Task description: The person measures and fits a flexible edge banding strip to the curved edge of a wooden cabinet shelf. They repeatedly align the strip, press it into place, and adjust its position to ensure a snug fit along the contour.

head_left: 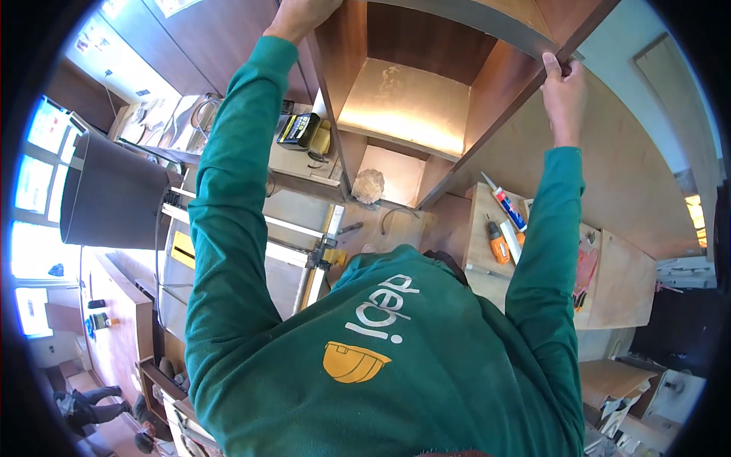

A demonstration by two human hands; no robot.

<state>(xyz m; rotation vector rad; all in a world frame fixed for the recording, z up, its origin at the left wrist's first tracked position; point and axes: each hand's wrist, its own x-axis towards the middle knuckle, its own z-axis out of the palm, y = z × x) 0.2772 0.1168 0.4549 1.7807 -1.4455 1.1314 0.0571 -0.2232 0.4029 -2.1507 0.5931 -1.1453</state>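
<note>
In front of me stands a tall wooden cabinet [495, 99] with dark brown inner walls and a light-coloured shelf [411, 99]. A grey-edged board [487, 21] crosses its upper part. My right hand [565, 95] is raised to the right front edge, its fingers wrapped round the cabinet's edge where the grey edge meets it. My left hand [301, 17] reaches up to the cabinet's left side; the upper border of the view cuts off its fingers. Below, at the cabinet's base, lies a crumpled tan clump [369, 185].
On the right a wooden worktop [609, 266] bears an orange drill [497, 244] and a sealant tube [510, 209]. A black-and-yellow box [299, 129] sits on a left bench. Nearby is a machine table with metal rails [289, 230]. Another person [91, 407] is at the far lower left.
</note>
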